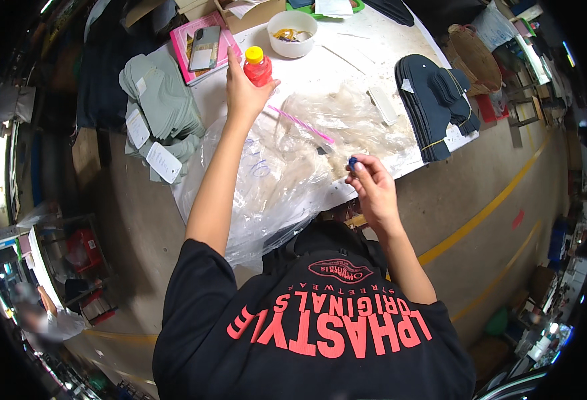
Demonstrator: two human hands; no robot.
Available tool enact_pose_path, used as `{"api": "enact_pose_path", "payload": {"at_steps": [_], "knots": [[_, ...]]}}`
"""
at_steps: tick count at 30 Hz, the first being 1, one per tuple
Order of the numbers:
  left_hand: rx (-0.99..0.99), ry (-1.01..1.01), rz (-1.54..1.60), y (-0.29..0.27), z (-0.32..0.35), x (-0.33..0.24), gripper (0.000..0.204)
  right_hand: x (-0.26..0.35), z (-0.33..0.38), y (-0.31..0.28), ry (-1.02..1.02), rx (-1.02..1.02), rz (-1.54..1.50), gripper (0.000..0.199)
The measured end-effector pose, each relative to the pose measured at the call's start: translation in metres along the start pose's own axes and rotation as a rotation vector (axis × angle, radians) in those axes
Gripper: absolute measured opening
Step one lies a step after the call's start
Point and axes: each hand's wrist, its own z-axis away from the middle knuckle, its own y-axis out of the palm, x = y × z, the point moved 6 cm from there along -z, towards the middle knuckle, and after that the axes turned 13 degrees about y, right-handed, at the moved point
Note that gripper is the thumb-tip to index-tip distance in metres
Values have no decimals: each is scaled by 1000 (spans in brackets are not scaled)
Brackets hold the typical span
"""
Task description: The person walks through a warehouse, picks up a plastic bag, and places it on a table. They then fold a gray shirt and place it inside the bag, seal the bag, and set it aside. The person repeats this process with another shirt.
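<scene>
Red bottle (259,67) in left hand (242,93), table (363,50) mid; right hand (372,190) w/ blue cap (352,162) at edge.

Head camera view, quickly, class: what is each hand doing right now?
Left hand: closed around a red bottle with a yellow cap, over the white table.
Right hand: fingertips pinching a small blue object.

Lighting is bright and even over the white desk (373,40), apparently from overhead; small lamps glint at the upper rim. The clear plastic sheeting (287,167) shows mild glare and soft highlights. Shadows are faint. The centre is sharp. Fisheye distortion bends straight edges near the rim, where corners fall to black vignette. The lower left periphery is dim and blurred.
</scene>
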Motion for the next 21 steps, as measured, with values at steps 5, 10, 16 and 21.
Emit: {"api": "enact_pose_path", "payload": {"at_steps": [5,10,16,21], "knots": [[53,-130,150,-72,94,-31,91,-21,-25,60,-89,102,318,21],[460,-261,-367,-86,210,-25,109,-65,-45,132,-464,306,1099,13],[593,-323,-446,-79,239,-5,125,-77,-98,166,-823,448,1598,15],[567,-327,-425,-81,238,-5,127,-73,-106,169,-820,646,1483,11]]}}
